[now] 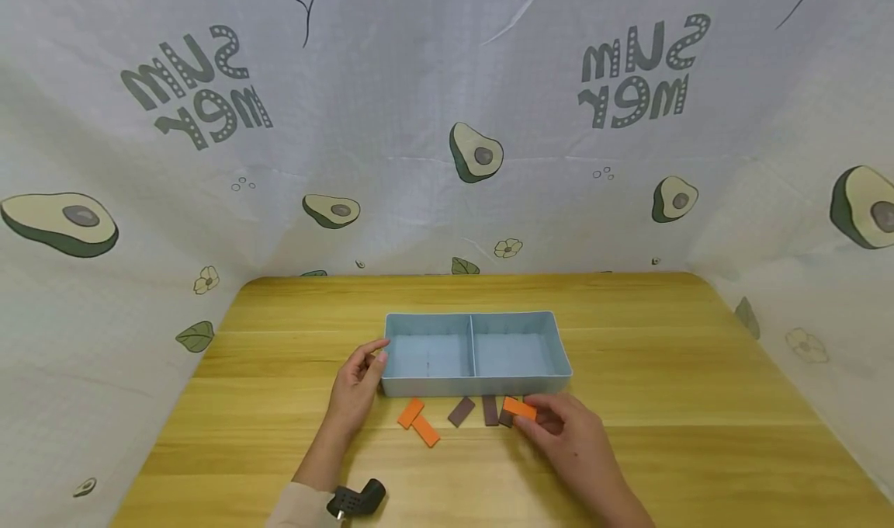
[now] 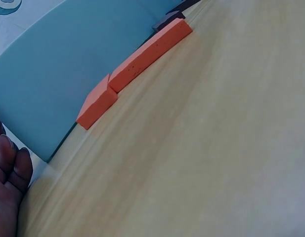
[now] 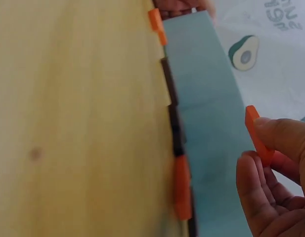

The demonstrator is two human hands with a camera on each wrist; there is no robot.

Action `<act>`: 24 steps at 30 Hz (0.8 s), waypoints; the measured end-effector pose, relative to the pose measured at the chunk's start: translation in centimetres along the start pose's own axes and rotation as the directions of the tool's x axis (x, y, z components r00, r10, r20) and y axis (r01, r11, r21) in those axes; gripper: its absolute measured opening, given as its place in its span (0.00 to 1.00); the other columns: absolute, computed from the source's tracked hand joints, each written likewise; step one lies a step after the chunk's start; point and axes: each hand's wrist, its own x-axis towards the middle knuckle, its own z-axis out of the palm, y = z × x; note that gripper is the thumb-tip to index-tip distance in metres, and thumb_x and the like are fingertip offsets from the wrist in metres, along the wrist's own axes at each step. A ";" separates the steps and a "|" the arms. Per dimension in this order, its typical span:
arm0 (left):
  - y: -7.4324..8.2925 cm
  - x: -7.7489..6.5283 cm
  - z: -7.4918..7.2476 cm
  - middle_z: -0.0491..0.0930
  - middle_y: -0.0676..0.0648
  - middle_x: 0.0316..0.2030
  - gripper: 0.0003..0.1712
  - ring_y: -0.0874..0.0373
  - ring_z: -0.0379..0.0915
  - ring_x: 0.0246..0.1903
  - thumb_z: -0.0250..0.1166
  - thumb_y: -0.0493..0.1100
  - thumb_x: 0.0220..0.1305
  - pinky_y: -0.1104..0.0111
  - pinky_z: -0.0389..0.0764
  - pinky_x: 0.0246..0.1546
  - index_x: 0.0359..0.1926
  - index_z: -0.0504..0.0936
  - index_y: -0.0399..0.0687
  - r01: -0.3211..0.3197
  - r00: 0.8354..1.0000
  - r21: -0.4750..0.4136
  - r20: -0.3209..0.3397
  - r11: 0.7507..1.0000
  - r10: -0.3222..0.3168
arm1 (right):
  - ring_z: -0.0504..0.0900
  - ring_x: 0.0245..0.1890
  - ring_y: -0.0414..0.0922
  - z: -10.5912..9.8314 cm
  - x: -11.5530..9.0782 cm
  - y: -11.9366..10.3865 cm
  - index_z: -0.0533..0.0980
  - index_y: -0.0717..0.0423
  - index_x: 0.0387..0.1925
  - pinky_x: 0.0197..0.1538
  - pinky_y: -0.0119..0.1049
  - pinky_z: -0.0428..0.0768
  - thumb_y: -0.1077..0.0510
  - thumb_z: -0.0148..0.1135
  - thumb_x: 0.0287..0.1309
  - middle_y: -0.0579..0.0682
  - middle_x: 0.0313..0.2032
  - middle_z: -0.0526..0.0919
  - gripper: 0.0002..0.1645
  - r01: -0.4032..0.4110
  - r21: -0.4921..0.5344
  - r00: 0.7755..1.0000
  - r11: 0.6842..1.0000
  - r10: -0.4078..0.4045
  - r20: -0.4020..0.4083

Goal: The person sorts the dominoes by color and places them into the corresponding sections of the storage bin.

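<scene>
Right hand: pinching orange block. Left hand: at left end of blue box, grip unclear from here. Dark blocks, orange pair: near side.

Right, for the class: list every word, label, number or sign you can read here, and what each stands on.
"Sum / mer", mirrored: backdrop cloth, left side.
"Sum / mer", mirrored: same backdrop cloth, right side.
Right wrist view: cloth lettering cut off, too blurred to read fully.
No lettering visible on the blue tray, orange blocks or dark blocks.
</scene>
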 end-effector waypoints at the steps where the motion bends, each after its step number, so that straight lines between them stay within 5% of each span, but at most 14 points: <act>1: 0.0 0.0 0.0 0.68 0.50 0.33 0.17 0.59 0.65 0.32 0.61 0.49 0.75 0.73 0.67 0.34 0.61 0.82 0.55 0.000 1.000 0.001 0.000 1.000 0.000 | 0.83 0.35 0.34 0.0 0.0 -0.2 0.86 0.53 0.44 0.39 0.25 0.83 0.59 0.79 0.52 0.47 0.38 0.84 0.17 0.010 0.027 1.000 1.000 -0.010 0.001; 11: -0.1 0.0 -0.1 0.69 0.51 0.33 0.18 0.61 0.66 0.31 0.61 0.48 0.75 0.73 0.68 0.33 0.61 0.82 0.51 -0.029 1.000 -0.009 -0.001 1.000 0.029 | 0.86 0.43 0.40 0.1 2.0 -3.6 0.85 0.52 0.48 0.45 0.29 0.86 0.61 0.75 0.57 0.49 0.46 0.85 0.16 0.039 0.149 0.996 0.988 -0.050 0.072; 17: 0.0 0.0 -0.1 0.69 0.51 0.32 0.18 0.61 0.66 0.32 0.62 0.48 0.75 0.73 0.68 0.34 0.61 0.82 0.50 -0.039 0.999 -0.019 -0.002 0.999 0.039 | 0.86 0.46 0.44 2.2 4.5 -6.0 0.85 0.53 0.51 0.47 0.32 0.86 0.62 0.74 0.58 0.49 0.48 0.85 0.17 0.132 0.165 0.985 0.977 -0.147 0.086; 24: -0.1 0.0 -0.1 0.70 0.50 0.33 0.17 0.59 0.66 0.31 0.62 0.48 0.75 0.74 0.68 0.33 0.60 0.82 0.55 -0.015 1.000 -0.035 0.010 0.999 0.015 | 0.87 0.43 0.48 6.0 7.7 -9.2 0.85 0.55 0.51 0.42 0.38 0.87 0.61 0.73 0.59 0.51 0.45 0.85 0.18 0.224 0.062 0.965 0.973 -0.230 0.126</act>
